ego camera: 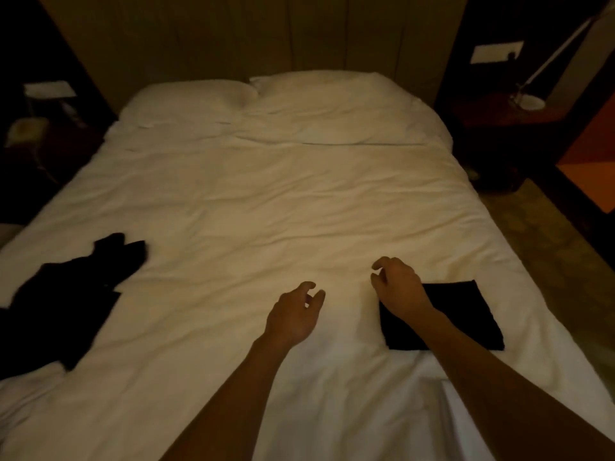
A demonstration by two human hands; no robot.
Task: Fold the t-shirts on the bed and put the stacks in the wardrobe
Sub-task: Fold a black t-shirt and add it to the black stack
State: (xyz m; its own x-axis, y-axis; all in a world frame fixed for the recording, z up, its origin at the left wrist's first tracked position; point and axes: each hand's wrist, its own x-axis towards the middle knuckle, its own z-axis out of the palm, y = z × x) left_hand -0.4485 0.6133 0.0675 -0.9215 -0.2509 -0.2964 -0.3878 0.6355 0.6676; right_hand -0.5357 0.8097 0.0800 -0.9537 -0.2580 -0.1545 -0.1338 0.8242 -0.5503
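A black t-shirt folded into a flat rectangle [466, 319] lies on the white bed [266, 201] at the near right. My right hand [397, 287] hovers over its far left corner, fingers loosely curled, holding nothing. My left hand [294, 312] hangs over bare sheet in the middle, fingers relaxed and empty. A heap of unfolded black t-shirts [63, 301] lies spread at the bed's left edge, well away from both hands.
Two white pillows [299, 101] lie at the headboard. A dark nightstand with a desk lamp [529, 98] stands at the right, another nightstand [40, 128] at the left. Patterned floor [545, 227] runs along the bed's right side.
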